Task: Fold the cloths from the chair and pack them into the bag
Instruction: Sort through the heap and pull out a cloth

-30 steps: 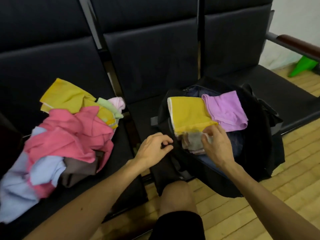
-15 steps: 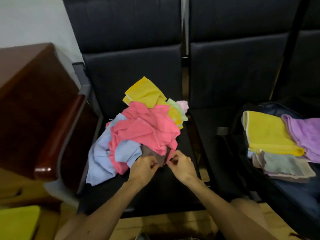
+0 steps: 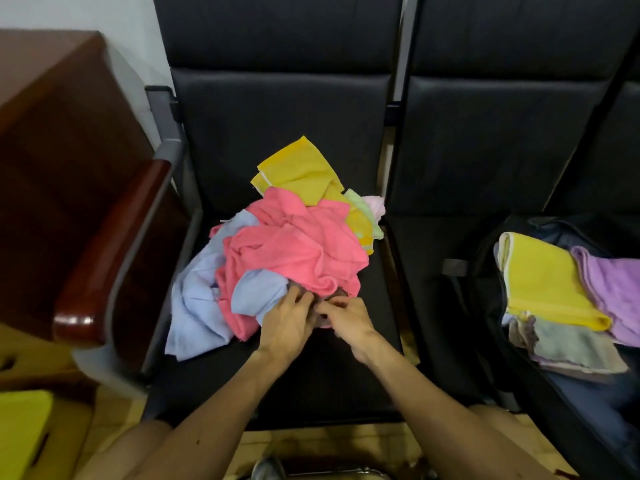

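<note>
Your left hand (image 3: 287, 322) and right hand (image 3: 348, 320) pinch the soft, limp brown cloth (image 3: 322, 317) mid-frame; take hold at its corners.

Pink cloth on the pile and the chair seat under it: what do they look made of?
Pink cloth: likely soft microfibre or terry, matte; it lies in limp, fuzzy-looking rumples. Chair seat: probably black leather or vinyl; smooth with a faint sheen.
</note>
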{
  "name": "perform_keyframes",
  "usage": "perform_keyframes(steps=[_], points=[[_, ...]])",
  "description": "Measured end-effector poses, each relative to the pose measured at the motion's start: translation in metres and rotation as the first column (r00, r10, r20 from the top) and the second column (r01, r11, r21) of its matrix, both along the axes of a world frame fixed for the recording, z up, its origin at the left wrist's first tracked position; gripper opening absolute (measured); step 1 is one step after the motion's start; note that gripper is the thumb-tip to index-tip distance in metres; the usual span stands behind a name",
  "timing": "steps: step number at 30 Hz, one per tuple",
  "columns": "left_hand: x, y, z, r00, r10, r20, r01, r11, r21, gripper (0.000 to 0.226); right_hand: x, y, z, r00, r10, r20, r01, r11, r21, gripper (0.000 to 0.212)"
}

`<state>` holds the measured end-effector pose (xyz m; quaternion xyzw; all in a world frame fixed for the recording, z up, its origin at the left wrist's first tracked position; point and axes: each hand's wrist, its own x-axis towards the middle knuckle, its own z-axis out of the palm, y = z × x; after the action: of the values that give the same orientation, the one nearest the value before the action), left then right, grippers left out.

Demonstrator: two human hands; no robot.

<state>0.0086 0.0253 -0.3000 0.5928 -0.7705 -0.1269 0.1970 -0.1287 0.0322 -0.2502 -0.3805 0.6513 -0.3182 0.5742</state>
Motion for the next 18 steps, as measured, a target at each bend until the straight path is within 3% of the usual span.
perform_keyframes(steps=[3, 6, 9, 13, 18], points=[[0.001, -0.004, 0.035, 0.983, 0.062, -0.174, -0.082, 0.991, -0.106, 0.024, 0.003, -0.008, 0.047, 0.999, 0.022, 0.040, -0.018, 0.994, -0.110, 0.007], [0.004, -0.015, 0.090, 0.979, 0.042, -0.201, -0.108, 0.938, -0.331, 0.010, 0.003, -0.017, 0.093, 0.999, 0.039, 0.020, -0.033, 0.971, -0.236, 0.006], [0.010, -0.020, 0.148, 0.964, 0.026, -0.265, -0.105, 0.951, -0.291, 0.007, 0.002, -0.022, 0.146, 0.998, 0.048, -0.048, -0.064, 0.894, -0.443, 0.021], [0.014, -0.014, 0.221, 0.932, -0.055, -0.359, -0.078, 0.935, -0.346, 0.011, -0.006, -0.012, 0.204, 0.984, 0.056, -0.170, -0.155, 0.744, -0.650, 0.021], [0.014, 0.012, 0.278, 0.825, -0.159, -0.542, 0.000, 0.959, -0.283, 0.018, -0.033, 0.024, 0.249, 0.904, 0.119, -0.410, -0.390, 0.620, -0.681, 0.038]])
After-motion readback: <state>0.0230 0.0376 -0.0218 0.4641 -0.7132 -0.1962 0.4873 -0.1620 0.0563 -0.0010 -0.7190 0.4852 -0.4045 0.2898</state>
